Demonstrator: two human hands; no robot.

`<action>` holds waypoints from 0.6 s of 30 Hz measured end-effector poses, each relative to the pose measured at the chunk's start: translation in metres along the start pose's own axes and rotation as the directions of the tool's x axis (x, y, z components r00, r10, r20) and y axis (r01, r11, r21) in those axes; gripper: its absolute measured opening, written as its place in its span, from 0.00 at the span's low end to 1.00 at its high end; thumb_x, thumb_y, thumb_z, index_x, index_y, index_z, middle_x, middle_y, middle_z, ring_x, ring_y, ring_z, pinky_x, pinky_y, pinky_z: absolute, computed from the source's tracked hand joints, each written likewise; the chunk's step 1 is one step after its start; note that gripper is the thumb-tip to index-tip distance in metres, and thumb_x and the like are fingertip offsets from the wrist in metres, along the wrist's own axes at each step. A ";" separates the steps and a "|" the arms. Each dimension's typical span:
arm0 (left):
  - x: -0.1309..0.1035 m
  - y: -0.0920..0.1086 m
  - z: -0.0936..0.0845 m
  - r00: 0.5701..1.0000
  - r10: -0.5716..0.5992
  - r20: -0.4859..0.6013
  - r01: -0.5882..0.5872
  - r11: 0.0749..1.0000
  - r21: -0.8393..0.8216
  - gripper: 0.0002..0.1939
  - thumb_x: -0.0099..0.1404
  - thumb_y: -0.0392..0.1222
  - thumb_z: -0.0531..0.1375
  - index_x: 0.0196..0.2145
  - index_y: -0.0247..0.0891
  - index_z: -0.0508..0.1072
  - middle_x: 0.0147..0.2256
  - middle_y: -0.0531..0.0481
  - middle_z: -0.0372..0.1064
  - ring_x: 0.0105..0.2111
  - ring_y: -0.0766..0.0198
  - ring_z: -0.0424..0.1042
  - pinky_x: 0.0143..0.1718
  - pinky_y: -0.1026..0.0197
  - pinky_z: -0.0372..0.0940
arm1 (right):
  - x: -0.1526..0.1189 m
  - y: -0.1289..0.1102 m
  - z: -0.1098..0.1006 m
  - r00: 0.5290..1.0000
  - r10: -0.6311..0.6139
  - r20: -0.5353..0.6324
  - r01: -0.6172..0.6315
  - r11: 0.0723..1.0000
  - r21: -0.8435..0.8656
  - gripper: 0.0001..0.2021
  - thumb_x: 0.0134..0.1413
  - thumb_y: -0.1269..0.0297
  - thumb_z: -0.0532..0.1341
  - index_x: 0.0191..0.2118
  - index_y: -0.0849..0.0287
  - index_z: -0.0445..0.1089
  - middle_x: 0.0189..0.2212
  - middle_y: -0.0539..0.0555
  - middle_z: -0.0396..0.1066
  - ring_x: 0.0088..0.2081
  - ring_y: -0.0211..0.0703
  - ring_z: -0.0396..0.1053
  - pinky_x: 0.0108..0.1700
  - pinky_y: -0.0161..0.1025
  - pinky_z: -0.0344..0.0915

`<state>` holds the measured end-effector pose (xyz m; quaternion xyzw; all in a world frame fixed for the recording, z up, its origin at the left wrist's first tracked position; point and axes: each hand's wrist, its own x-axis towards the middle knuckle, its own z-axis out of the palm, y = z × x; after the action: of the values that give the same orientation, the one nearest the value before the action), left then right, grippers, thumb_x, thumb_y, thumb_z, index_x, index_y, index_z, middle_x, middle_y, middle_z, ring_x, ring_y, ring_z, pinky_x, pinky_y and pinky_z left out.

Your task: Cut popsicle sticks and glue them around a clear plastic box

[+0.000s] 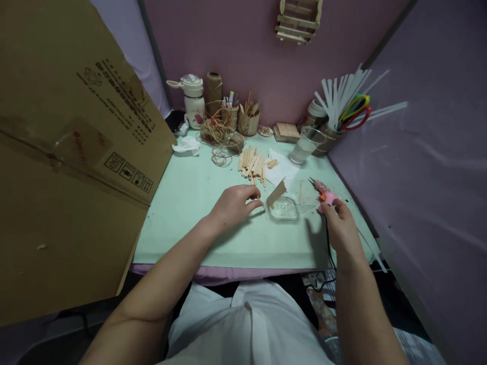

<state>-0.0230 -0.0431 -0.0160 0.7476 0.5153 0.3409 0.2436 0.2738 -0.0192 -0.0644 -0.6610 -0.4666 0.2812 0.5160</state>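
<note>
My left hand (238, 205) is over the middle of the table, thumb and forefinger curled round what looks like a small wooden craft stick (262, 208), seen nearly edge-on. Just right of its fingertips is a clear plastic dish (284, 209), with a flat wooden piece (276, 192) standing tilted at its back left. My right hand (338, 218) grips a pink hot glue gun (332, 197) at the table's right side. The gun's nozzle points away to the back left, and its black cord drops over the front edge.
Behind the dish lie a pile of craft sticks (251, 163) and a white tissue (281, 170). A plastic cup (305, 147), twine (216, 133), stick-covered holders (249, 122) and a bottle (194, 101) line the back. A large cardboard box (83, 167) borders the left.
</note>
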 end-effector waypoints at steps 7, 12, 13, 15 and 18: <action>0.018 0.021 -0.003 0.996 0.026 0.086 -0.039 0.987 0.158 0.03 0.64 0.38 0.62 0.34 0.38 0.75 0.34 0.48 0.77 0.34 0.60 0.74 0.36 0.61 0.63 | -0.027 -0.037 -0.002 0.953 -0.294 -0.074 0.275 0.942 -0.194 0.19 0.55 0.53 0.62 0.49 0.58 0.72 0.46 0.57 0.72 0.49 0.49 0.68 0.55 0.50 0.60; 0.020 0.034 0.004 0.991 0.003 0.134 -0.046 0.947 0.318 0.05 0.65 0.40 0.61 0.35 0.37 0.76 0.36 0.45 0.77 0.37 0.55 0.75 0.36 0.59 0.64 | -0.058 -0.083 0.018 0.788 -0.598 0.146 0.615 0.760 -0.209 0.09 0.58 0.56 0.64 0.37 0.56 0.75 0.34 0.53 0.76 0.39 0.46 0.70 0.47 0.45 0.61; 0.019 0.036 0.005 0.990 0.008 0.138 -0.055 0.937 0.344 0.06 0.66 0.40 0.60 0.36 0.37 0.76 0.36 0.44 0.77 0.38 0.54 0.75 0.37 0.58 0.65 | -0.063 -0.089 0.024 0.755 -0.628 0.188 0.656 0.718 -0.233 0.08 0.59 0.57 0.63 0.36 0.56 0.75 0.33 0.53 0.76 0.39 0.47 0.70 0.47 0.46 0.59; 0.018 0.039 0.007 0.990 0.020 0.139 -0.074 0.916 0.394 0.07 0.67 0.40 0.59 0.37 0.35 0.76 0.36 0.42 0.77 0.39 0.52 0.76 0.38 0.57 0.66 | -0.070 -0.098 0.036 0.710 -0.657 0.253 0.703 0.646 -0.297 0.08 0.62 0.59 0.61 0.34 0.55 0.75 0.31 0.52 0.76 0.38 0.46 0.69 0.47 0.46 0.54; 0.015 0.045 0.008 0.990 0.036 0.133 -0.095 0.879 0.467 0.06 0.66 0.37 0.58 0.37 0.34 0.75 0.35 0.42 0.77 0.39 0.53 0.76 0.38 0.57 0.67 | -0.074 -0.103 0.048 0.695 -0.647 0.314 0.716 0.584 -0.382 0.10 0.63 0.62 0.60 0.32 0.55 0.75 0.30 0.51 0.77 0.37 0.47 0.67 0.45 0.46 0.49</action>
<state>0.0141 -0.0450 0.0147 0.8205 0.5416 0.1675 0.0731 0.1690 -0.0627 0.0094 -0.5142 -0.7734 -0.0170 0.3704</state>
